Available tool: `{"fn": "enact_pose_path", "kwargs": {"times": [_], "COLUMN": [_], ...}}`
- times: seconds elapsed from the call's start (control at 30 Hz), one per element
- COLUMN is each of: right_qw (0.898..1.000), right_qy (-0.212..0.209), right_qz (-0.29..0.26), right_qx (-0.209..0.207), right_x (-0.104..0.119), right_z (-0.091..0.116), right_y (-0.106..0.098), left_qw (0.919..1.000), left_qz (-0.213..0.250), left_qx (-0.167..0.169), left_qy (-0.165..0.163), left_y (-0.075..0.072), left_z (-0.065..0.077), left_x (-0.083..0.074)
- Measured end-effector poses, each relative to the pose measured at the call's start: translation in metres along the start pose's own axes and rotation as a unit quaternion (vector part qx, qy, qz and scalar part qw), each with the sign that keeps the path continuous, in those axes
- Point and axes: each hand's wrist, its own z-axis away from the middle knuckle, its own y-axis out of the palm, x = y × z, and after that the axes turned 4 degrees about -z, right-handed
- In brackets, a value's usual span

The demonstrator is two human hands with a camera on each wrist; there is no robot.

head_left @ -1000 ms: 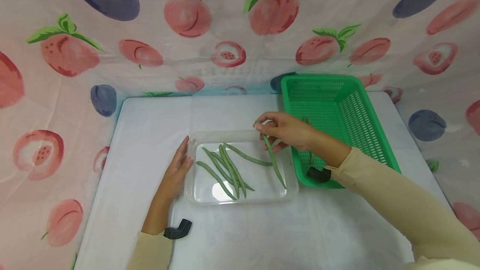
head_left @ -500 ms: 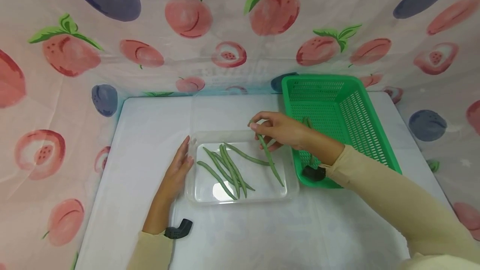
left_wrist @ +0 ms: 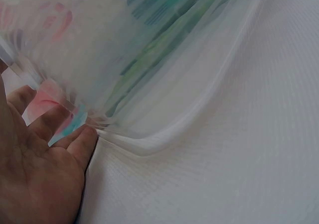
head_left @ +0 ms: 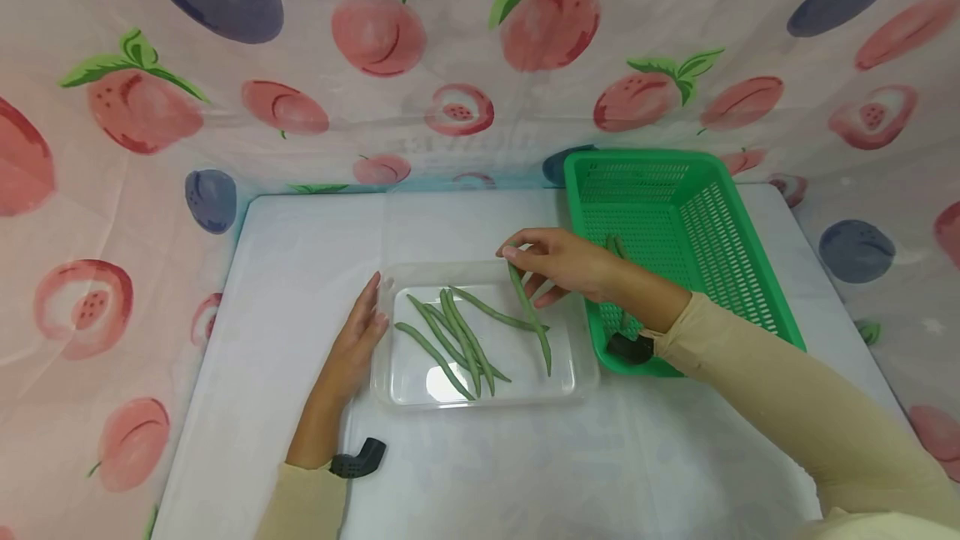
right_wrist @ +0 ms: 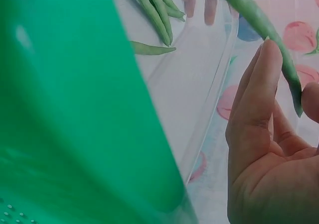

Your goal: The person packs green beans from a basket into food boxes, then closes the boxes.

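Note:
My right hand (head_left: 562, 261) pinches a green bean (head_left: 531, 315) near its upper end; the bean hangs down over the right part of a clear plastic container (head_left: 525, 377). In the right wrist view, the held bean (right_wrist: 256, 17) runs past the fingers, its tip by the thumb. Several other green beans (head_left: 463, 336) lie in the container, mostly left of its middle. My left hand (head_left: 352, 350) rests against the container's left end, fingers extended. The left wrist view has that hand (left_wrist: 47, 169) touching the clear wall, with blurred green bean shapes behind it.
A green perforated basket (head_left: 652, 227) stands right of the container, close to it. A few beans (head_left: 615, 247) show inside, partly hidden by my right forearm. A white-covered table (head_left: 480, 473) supports both. A fruit-print cloth (head_left: 525, 107) rises behind and beside the table.
My right hand has shifted slightly left over the container with the bean. The bean's lower end has swung left. My left hand and the other beans have stayed put.

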Motion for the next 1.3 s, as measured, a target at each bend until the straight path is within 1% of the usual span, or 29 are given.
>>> {"fn": "enact_pose_path", "kwargs": {"times": [0.27,0.6,0.83,1.03,1.3], "right_qw": [1.0,1.0,1.0,1.0,0.999], "right_qy": [0.009,-0.001,0.0,-0.01,-0.034], "right_qz": [-0.005,-0.017,-0.015,-0.019,-0.031], "right_qx": [0.0,0.014,0.014,0.002,-0.018], "right_x": [0.0,-0.002,-0.001,0.0,-0.008], "right_z": [0.001,-0.001,0.004,0.015,0.03], "right_y": [0.0,0.0,-0.002,-0.015,-0.047], "left_qw": [1.0,1.0,0.9999,0.9999,0.9999], "left_qz": [0.0,0.0,-0.007,-0.008,-0.008], "left_qx": [0.002,0.006,0.004,0.004,0.006], "left_qy": [-0.003,0.004,-0.007,-0.005,-0.006], "left_y": [-0.001,-0.001,-0.001,0.0,-0.001], "left_z": [0.0,-0.001,0.0,0.0,0.0], "left_x": [0.001,-0.001,0.001,0.001,0.0]}}
